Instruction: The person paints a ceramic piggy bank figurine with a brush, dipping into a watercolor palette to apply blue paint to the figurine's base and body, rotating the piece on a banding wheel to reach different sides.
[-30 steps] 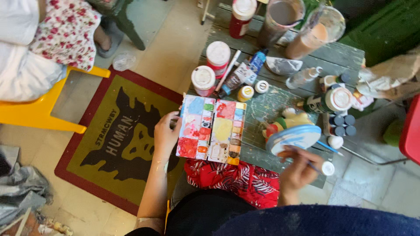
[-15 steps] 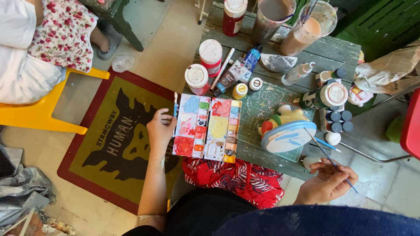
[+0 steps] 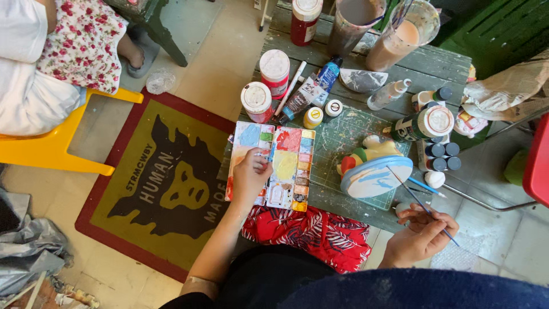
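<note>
Watching left hand [image 3: 250,178] pressing palette [image 3: 273,165] at table's [image 3: 343,129] near edge, fingers curled on it. Right hand [image 3: 422,233] pinches brush [image 3: 420,203], tip over figurine [image 3: 374,166]. My worry: palette overhangs edge, could tip onto red cloth [image 3: 311,234]; brush could smear.

Bare strip of green cutting mat [image 3: 343,140] between rectangular multicolour paint palette [image 3: 274,166] and round blue-white ceramic figure [image 3: 374,171]: passable. Far edge blocked by white-lidded paint jars [image 3: 266,86], tubes, murky water cups [image 3: 377,28]. Right side crowded by dark small paint bottles [image 3: 443,157].
</note>
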